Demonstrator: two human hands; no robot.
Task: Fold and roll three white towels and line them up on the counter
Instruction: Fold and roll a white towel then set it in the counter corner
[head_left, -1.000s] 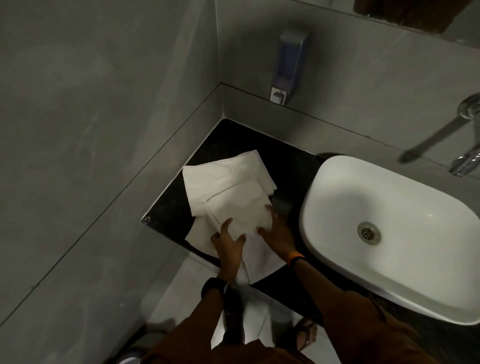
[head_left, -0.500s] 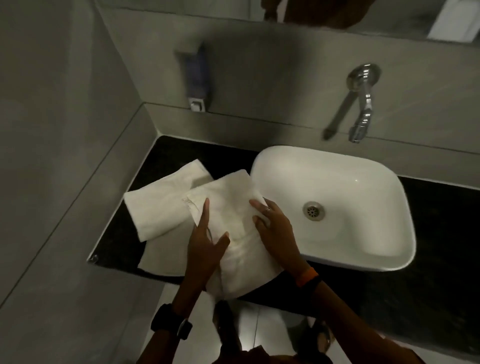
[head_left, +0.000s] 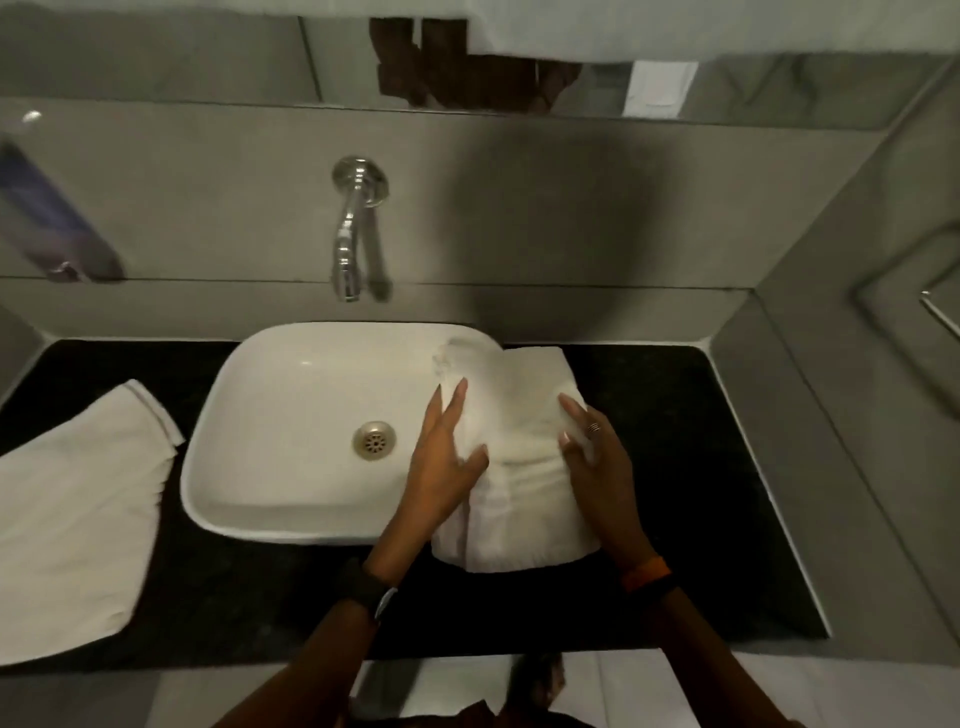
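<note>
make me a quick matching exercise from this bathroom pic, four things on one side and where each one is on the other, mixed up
Things:
1. tap
2. drain
3. loose towel
4. held towel

Places:
A. counter, left of the sink
B. bottom of the sink
C. on the wall above the sink
D. under both hands, over the sink's right rim

Pairs: 1-C, 2-B, 3-A, 4-D

A: Dim and grey overall. The white sink (head_left: 291, 415) carries a small soft highlight at its upper left; a bright glint sits at the upper left of the frame.

B: A broad soft shadow darkens the wall (head_left: 519, 208) right of the faucet (head_left: 353, 228), which throws its own.

A: Blur?

B: The soap dispenser (head_left: 47, 218) at left is smeared. Straight lines bow at the edges, strongest at right.
</note>
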